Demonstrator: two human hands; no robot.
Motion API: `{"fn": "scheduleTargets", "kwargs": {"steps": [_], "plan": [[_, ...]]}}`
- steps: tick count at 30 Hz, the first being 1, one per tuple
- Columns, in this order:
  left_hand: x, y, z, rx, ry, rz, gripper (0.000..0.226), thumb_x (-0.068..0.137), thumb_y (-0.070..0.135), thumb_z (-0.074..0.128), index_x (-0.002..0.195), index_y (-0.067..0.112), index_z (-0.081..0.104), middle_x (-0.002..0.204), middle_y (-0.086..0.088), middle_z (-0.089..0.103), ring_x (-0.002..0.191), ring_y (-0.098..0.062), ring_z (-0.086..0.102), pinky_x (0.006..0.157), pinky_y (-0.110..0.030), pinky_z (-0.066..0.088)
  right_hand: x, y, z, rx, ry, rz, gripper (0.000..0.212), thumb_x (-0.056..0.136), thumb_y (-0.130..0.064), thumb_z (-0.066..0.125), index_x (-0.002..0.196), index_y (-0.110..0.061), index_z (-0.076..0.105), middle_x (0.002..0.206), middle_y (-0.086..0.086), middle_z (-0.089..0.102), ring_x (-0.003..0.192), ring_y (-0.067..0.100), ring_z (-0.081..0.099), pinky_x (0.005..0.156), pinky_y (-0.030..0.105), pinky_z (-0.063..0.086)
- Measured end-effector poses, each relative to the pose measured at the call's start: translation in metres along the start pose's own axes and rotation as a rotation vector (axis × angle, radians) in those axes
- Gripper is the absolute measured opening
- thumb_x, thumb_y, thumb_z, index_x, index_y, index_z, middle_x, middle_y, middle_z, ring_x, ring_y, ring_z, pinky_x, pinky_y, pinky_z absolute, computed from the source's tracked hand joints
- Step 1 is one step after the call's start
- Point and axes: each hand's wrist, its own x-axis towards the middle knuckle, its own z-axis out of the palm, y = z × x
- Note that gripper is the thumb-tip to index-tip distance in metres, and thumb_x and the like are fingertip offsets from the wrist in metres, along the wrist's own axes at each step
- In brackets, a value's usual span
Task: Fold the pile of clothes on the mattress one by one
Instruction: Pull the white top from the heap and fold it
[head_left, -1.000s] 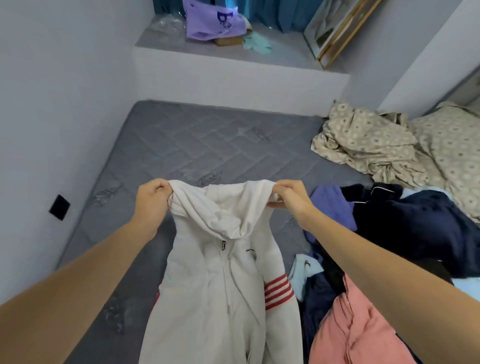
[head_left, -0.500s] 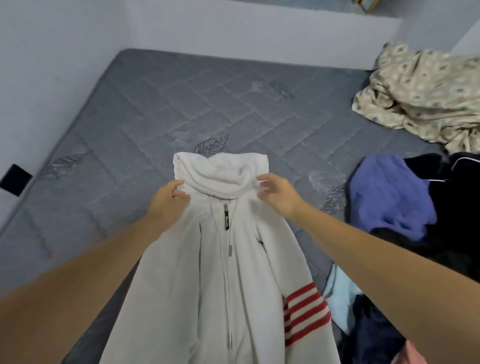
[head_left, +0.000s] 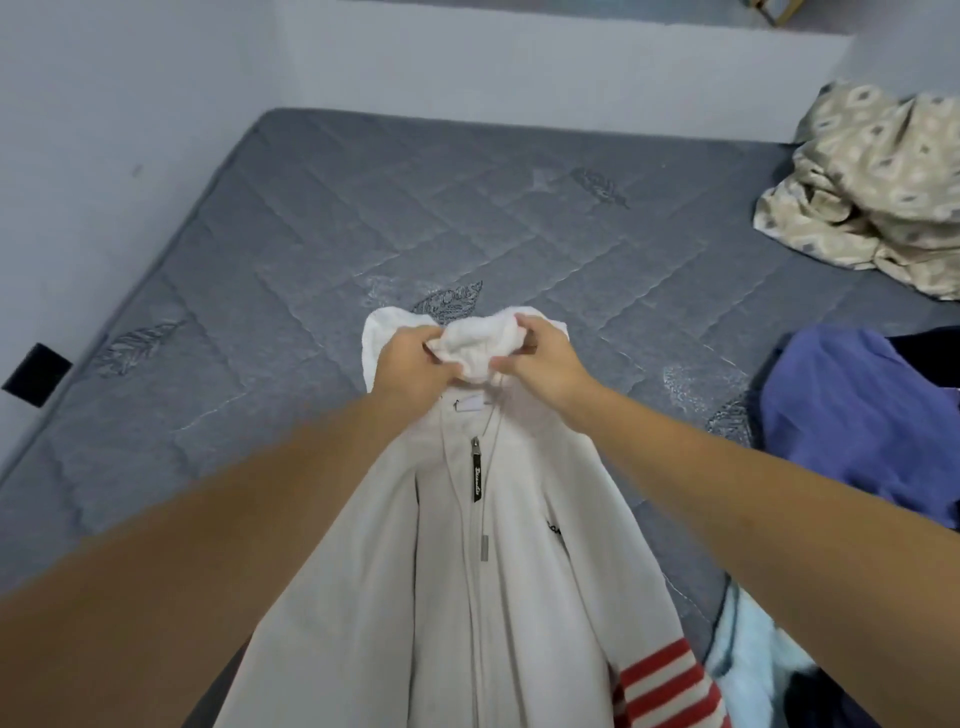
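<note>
Mattress (head_left: 322, 249): grey, quilted in diamonds with stitched leaf motifs here and there, no sheet on it. It's pushed right into the corner, touching the wall on the left and the ledge at the far end.
Walls (head_left: 93, 130): plain pale blue-grey all round; a small black square plate (head_left: 35, 374) is seen low on the left wall, just beside the mattress edge.
Ledge (head_left: 519, 67): a low white step along the far side, top barely in view.
Hoodie (head_left: 483, 597): white zip-up, laid front-up on the near middle of the mattress, zip closed, red stripes on the sleeve at the bottom right. Hood (head_left: 478, 345) is bunched up at the far end.
Left hand (head_left: 413, 364): closed on the hood fabric, fingers curled into it.
Right hand (head_left: 540, 361): same deal, hood pinched between thumb and fingers, touching distance from the left.
Pile (head_left: 852, 426): blue, dark and light blue clothes heaped at the right edge, near the hoodie.
Bedding (head_left: 878, 192): beige patterned, crumpled in the far right corner.
</note>
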Motion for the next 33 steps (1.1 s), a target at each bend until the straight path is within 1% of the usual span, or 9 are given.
{"fn": "scheduleTargets", "kwargs": {"steps": [2,4,10,13,19,24,28,31,33], "plan": [[0.023,0.022,-0.009,-0.200,-0.004,0.012,0.086,0.091,0.018,0.078,0.162,0.028,0.031,0.136,0.013,0.054,0.122,-0.007,0.054,0.101,-0.021,0.045,0.017,-0.017,-0.009,0.054,-0.002,-0.099,0.087,0.095,-0.007,0.070,0.165,-0.022,0.020,0.157,0.002,0.044,0.142,0.016,0.046,0.117,0.033,0.041],[0.036,0.031,-0.015,-0.080,-0.009,0.086,0.095,0.097,0.025,0.071,0.166,0.032,0.006,0.161,0.009,0.034,0.146,-0.013,0.036,0.117,-0.030,0.032,0.030,-0.018,-0.017,-0.121,0.010,-0.192,0.087,0.099,-0.015,0.064,0.167,-0.029,0.012,0.168,-0.004,0.028,0.152,0.015,0.031,0.123,0.036,0.031],[-0.008,-0.041,0.024,0.611,-0.238,0.065,0.083,0.097,0.071,0.045,0.165,0.042,0.006,0.175,0.001,-0.003,0.160,-0.024,-0.006,0.129,-0.047,0.005,0.017,0.070,-0.007,-0.798,-0.136,-0.133,0.071,0.110,-0.043,0.038,0.167,-0.019,0.002,0.175,0.001,-0.005,0.160,0.023,-0.014,0.130,0.040,-0.002],[-0.020,-0.078,0.040,0.839,-0.181,0.181,0.085,0.093,0.083,0.021,0.164,0.043,-0.004,0.173,0.002,-0.017,0.159,-0.025,-0.016,0.129,-0.048,-0.002,0.010,0.113,0.002,-0.962,-0.043,-0.259,0.070,0.111,-0.053,0.019,0.167,-0.018,-0.001,0.174,-0.001,-0.011,0.158,0.022,-0.022,0.131,0.042,-0.003],[-0.018,-0.069,0.042,0.905,-0.211,0.162,0.083,0.097,0.077,0.019,0.165,0.037,-0.007,0.173,-0.004,-0.020,0.159,-0.030,-0.017,0.129,-0.052,-0.004,-0.002,0.119,0.000,-0.925,0.058,-0.325,0.066,0.111,-0.050,0.023,0.167,-0.018,0.010,0.175,0.000,-0.001,0.161,0.024,-0.011,0.131,0.041,0.002],[-0.087,-0.039,0.065,0.743,-0.151,0.252,0.067,0.107,0.057,0.027,0.167,0.029,0.014,0.174,-0.010,0.004,0.160,-0.035,-0.001,0.129,-0.053,0.006,-0.088,0.131,-0.021,-0.630,0.072,-0.319,0.065,0.105,-0.029,0.054,0.163,-0.017,0.027,0.171,0.000,0.019,0.156,0.021,0.022,0.126,0.039,0.025],[-0.126,-0.015,0.098,0.700,-0.353,0.529,0.062,0.106,0.041,0.046,0.164,0.034,0.025,0.174,0.003,0.013,0.161,-0.025,0.007,0.127,-0.054,0.009,-0.142,0.140,-0.039,-0.271,0.186,-0.045,0.075,0.089,-0.012,0.075,0.155,-0.016,0.041,0.141,0.004,0.050,0.129,0.018,0.051,0.112,0.032,0.041],[-0.114,0.011,0.112,0.678,-0.523,0.647,0.067,0.100,0.012,0.048,0.163,0.028,0.030,0.172,0.003,0.019,0.161,-0.024,0.008,0.129,-0.048,0.008,-0.155,0.141,-0.053,-0.136,0.121,0.147,0.034,0.086,-0.016,0.082,0.117,-0.012,0.068,0.101,0.003,0.072,0.091,0.017,0.066,0.084,0.036,0.054],[-0.104,0.032,0.119,0.642,-0.623,0.665,0.068,0.096,0.000,0.046,0.160,0.021,0.037,0.169,-0.001,0.029,0.159,-0.026,0.013,0.129,-0.043,0.012,-0.160,0.141,-0.062,-0.058,0.094,0.176,0.017,0.089,-0.019,0.081,0.089,-0.009,0.069,0.078,0.004,0.068,0.065,0.016,0.059,0.065,0.032,0.048]]}}
